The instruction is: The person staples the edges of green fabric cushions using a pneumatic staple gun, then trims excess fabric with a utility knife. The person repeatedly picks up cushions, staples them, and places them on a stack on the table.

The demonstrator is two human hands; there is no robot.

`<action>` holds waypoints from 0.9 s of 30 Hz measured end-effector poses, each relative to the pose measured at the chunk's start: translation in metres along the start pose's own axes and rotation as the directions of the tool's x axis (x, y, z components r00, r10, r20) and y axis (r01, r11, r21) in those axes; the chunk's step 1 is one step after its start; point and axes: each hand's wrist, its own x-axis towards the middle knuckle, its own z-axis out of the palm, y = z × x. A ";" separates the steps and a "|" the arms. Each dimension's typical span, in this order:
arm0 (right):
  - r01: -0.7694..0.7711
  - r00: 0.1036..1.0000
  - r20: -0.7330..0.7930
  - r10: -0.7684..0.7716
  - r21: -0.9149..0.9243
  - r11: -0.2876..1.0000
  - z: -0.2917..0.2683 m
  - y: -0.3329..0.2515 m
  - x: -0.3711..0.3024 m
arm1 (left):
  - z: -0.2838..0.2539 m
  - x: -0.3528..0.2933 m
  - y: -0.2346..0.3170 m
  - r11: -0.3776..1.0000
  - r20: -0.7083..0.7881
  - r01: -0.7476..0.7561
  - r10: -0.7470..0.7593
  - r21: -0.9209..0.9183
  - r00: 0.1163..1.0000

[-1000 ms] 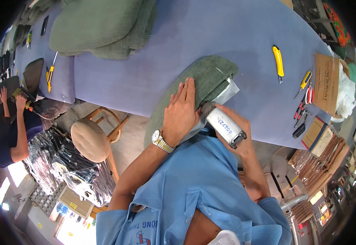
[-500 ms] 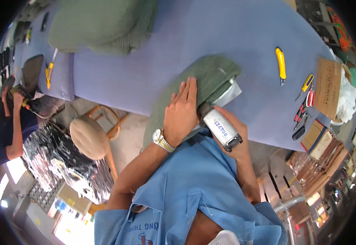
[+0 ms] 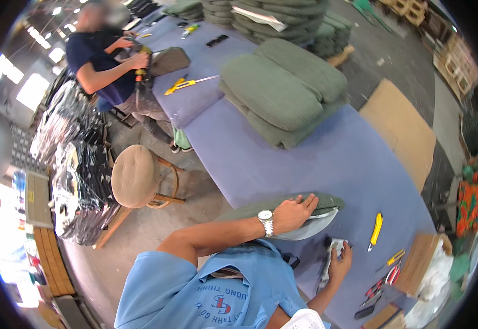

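Pressing flat on one green fabric cushion cover (image 3: 283,205) at lower centre, left hand (image 3: 294,213) is lying open-palmed; right hand (image 3: 339,263) is gripping one grey-white stapler tool (image 3: 327,266) on the purple table (image 3: 316,159). One yellow utility knife (image 3: 377,229) is lying right; two stuffed green cushions (image 3: 283,88) are stacked upper centre.

A long surface (image 3: 327,159) covered in purple cloth runs from the far end toward the near right. On it lie two stacked green cushions (image 3: 283,90), a flat green cushion cover (image 3: 283,205) at the near edge, a yellow utility knife (image 3: 377,228), and red-handled and yellow-handled tools (image 3: 384,274) beside a brown cardboard box (image 3: 414,263). Farther along lie yellow-handled scissors (image 3: 181,84), a dark flat object (image 3: 217,40) and more piled green cushions (image 3: 288,16).
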 end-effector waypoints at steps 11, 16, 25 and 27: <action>0.661 0.729 -0.221 -0.648 -0.021 0.750 0.046 -0.156 0.082 | -0.071 0.044 0.001 0.930 -0.068 -0.019 -0.006 -0.367 0.998; 0.771 0.559 -0.245 -0.792 -0.199 0.605 0.096 -0.123 0.110 | -0.194 -0.060 0.012 0.299 -0.565 -0.576 0.133 -0.761 0.815; 0.386 0.849 -0.349 -0.397 -0.105 0.916 0.089 -0.099 0.088 | -0.280 -0.146 0.022 -0.122 -0.994 -0.987 0.029 -0.106 0.103; 0.381 0.881 -0.323 -0.346 0.048 0.924 0.085 -0.070 0.113 | -0.282 -0.140 0.012 -0.072 -0.998 -0.997 -0.039 0.043 -0.040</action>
